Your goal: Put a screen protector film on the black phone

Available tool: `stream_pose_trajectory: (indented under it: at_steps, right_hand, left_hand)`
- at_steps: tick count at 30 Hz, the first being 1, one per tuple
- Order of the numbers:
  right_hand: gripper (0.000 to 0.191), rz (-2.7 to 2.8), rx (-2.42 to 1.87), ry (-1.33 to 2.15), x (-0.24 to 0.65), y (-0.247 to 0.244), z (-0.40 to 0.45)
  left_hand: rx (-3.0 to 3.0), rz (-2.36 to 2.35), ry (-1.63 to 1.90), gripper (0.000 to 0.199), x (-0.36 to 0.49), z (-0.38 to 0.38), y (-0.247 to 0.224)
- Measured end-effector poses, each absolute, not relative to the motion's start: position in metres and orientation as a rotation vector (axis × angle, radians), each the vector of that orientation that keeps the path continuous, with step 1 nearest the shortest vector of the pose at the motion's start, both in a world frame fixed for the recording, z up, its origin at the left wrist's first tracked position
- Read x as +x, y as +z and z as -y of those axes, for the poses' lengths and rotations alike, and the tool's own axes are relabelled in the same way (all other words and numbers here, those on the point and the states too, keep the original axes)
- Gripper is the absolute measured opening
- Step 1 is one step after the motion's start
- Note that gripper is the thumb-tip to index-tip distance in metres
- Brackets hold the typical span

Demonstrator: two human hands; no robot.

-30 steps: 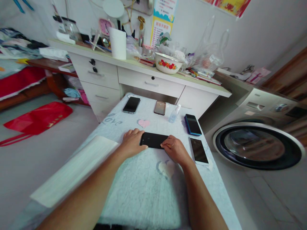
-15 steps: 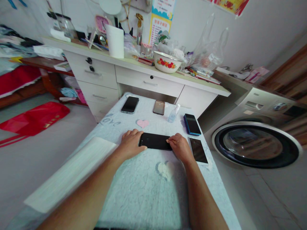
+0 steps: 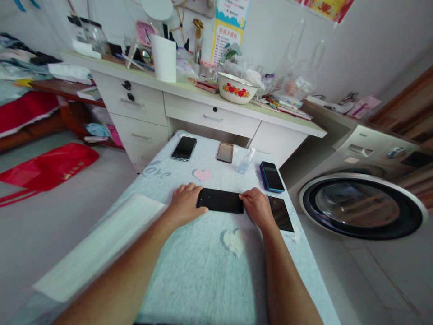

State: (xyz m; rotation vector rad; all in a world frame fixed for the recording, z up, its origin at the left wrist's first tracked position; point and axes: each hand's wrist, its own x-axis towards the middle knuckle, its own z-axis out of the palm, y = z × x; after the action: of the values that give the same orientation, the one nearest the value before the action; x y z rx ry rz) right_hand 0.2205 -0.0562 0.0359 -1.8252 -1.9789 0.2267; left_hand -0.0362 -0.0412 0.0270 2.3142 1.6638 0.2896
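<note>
Looks forward and down from head height, above the near end of the table [image 3: 203,275]. Takes in the left hand [image 3: 184,203] and the right hand [image 3: 257,205] near mid-frame. Faces the desk [image 3: 189,108] and the wall [image 3: 270,27] beyond. Spreads wide, from a red bag [image 3: 50,167] at the left edge to a washing machine [image 3: 363,205] at the right.

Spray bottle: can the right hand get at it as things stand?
Probably yes: the spray bottle is just beyond the right hand, with only tablecloth between them. That hand is at the black phone's end, which it would likely leave first.
</note>
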Motion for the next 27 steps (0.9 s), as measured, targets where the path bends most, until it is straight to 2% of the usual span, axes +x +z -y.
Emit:
stream_pose_trajectory:
  at_steps: [13, 27]
  right_hand:
    - [0.014, 2.087, -1.701, 0.674, 0.233, 0.058, 0.074]
    - [0.014, 1.938, -1.799, 0.273, 0.218, 0.038, 0.060]
  left_hand:
    - [2.335, -1.668, 0.289, 0.061, -0.038, 0.039, 0.024]
    - [2.333, -1.671, 0.292, 0.059, -0.036, 0.040, 0.025]
